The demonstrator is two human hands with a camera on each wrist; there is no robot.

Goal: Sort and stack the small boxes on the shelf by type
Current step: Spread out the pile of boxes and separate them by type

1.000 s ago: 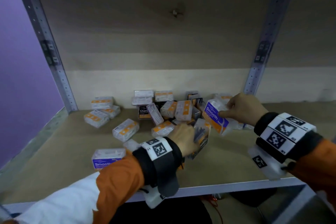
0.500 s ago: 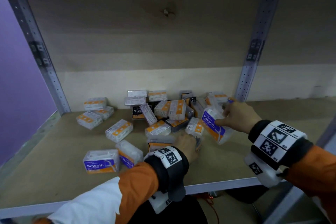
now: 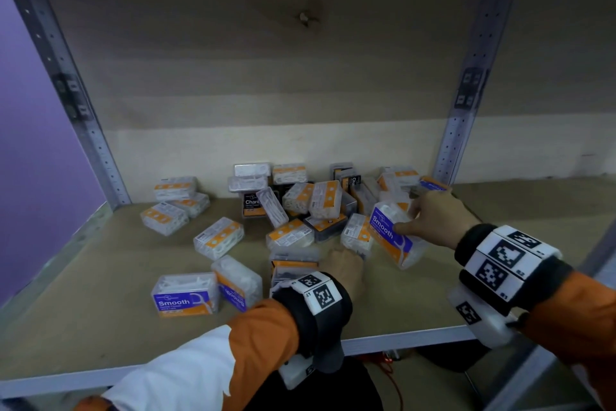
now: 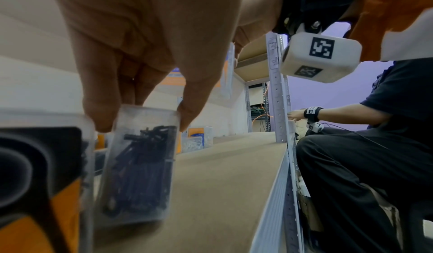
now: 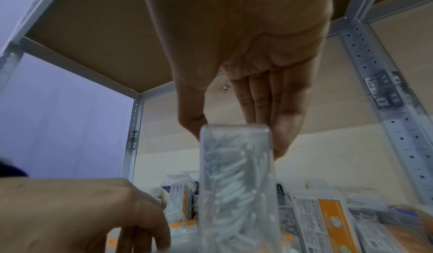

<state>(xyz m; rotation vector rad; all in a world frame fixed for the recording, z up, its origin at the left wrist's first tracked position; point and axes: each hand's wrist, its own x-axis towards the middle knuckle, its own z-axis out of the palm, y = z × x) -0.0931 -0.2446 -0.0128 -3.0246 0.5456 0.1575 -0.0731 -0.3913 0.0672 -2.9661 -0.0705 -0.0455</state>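
Small clear floss-pick boxes lie jumbled on the wooden shelf (image 3: pixel 100 327). My left hand (image 3: pixel 346 264) (image 4: pixel 143 125) pinches the top of a clear box of black picks (image 4: pixel 140 164), which stands on the shelf beside a black-and-orange box (image 4: pixel 42 183). In the head view that box is mostly hidden under the hand, next to a short stack of dark boxes (image 3: pixel 293 262). My right hand (image 3: pixel 410 220) (image 5: pixel 236 142) grips a purple-and-orange "Smooth" box of white picks (image 3: pixel 390 235) (image 5: pixel 236 183), tilted just above the shelf right of the pile.
The mixed pile (image 3: pixel 310 200) fills the middle back. Three orange-label boxes (image 3: pixel 173 204) sit at back left, and two "Smooth" boxes (image 3: pixel 185 297) at front left. Metal uprights (image 3: pixel 463 110) flank the bay. Another person (image 4: pixel 351 146) works at the neighbouring shelf.
My left hand has come down and nearer with the dark box, setting it beside the dark stack. My right hand has kept the "Smooth" box, a little lower.
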